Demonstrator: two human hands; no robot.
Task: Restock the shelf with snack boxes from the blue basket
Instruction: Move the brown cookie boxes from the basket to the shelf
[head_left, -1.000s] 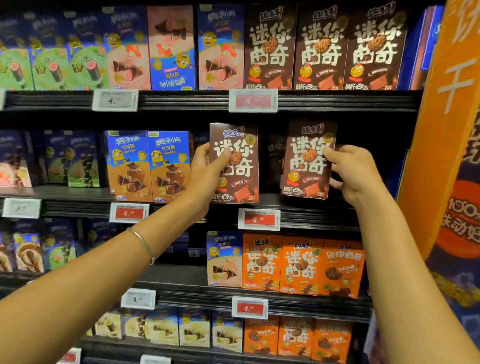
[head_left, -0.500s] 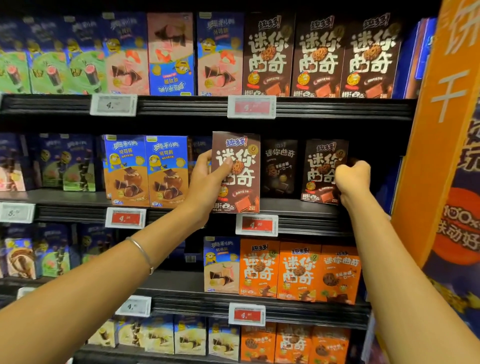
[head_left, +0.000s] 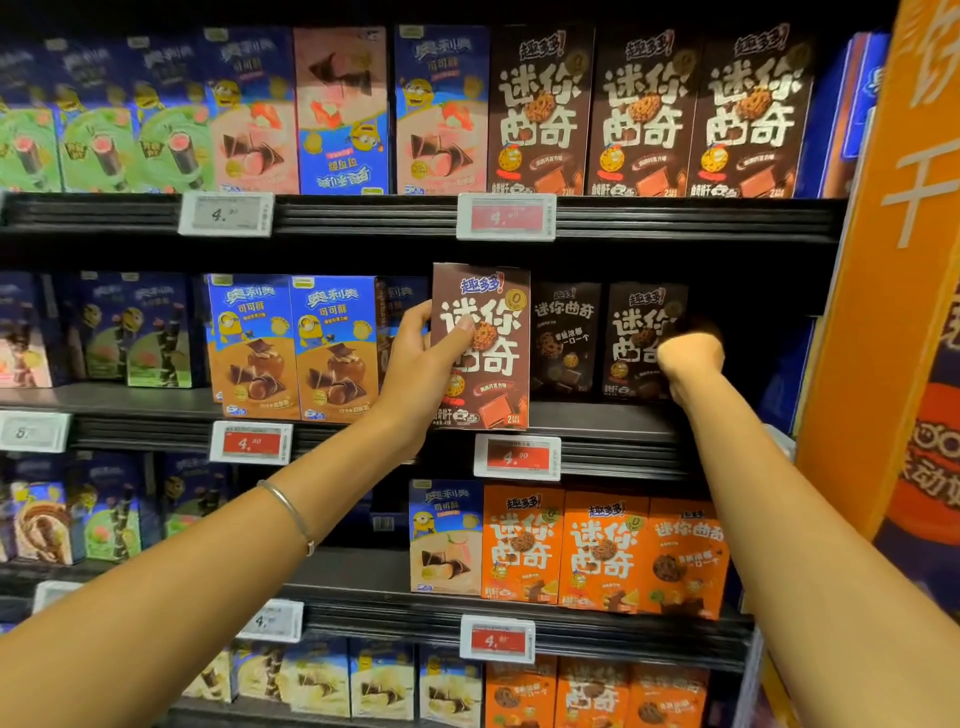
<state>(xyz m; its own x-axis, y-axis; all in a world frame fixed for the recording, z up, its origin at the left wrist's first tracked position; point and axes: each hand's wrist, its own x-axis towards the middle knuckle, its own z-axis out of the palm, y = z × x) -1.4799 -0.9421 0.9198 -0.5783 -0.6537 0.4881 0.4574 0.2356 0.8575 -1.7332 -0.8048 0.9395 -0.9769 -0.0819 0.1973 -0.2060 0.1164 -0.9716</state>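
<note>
While the right hand (head_left: 688, 364) is curling against the rear brown cookie box (head_left: 636, 338), grip unclear, the left hand (head_left: 415, 379) is pinching the front brown cookie box (head_left: 480, 345) upright at the middle shelf (head_left: 587, 415) edge; shelving step, next likely sliding it straight back

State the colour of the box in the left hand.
Brown box with white lettering; head view shows it best.

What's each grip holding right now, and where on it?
Left-hand grip holds a brown cookie box by its left edge, thumb on the front. Right-hand grip is fisted against a shelved brown box; a hold cannot be told.
</note>
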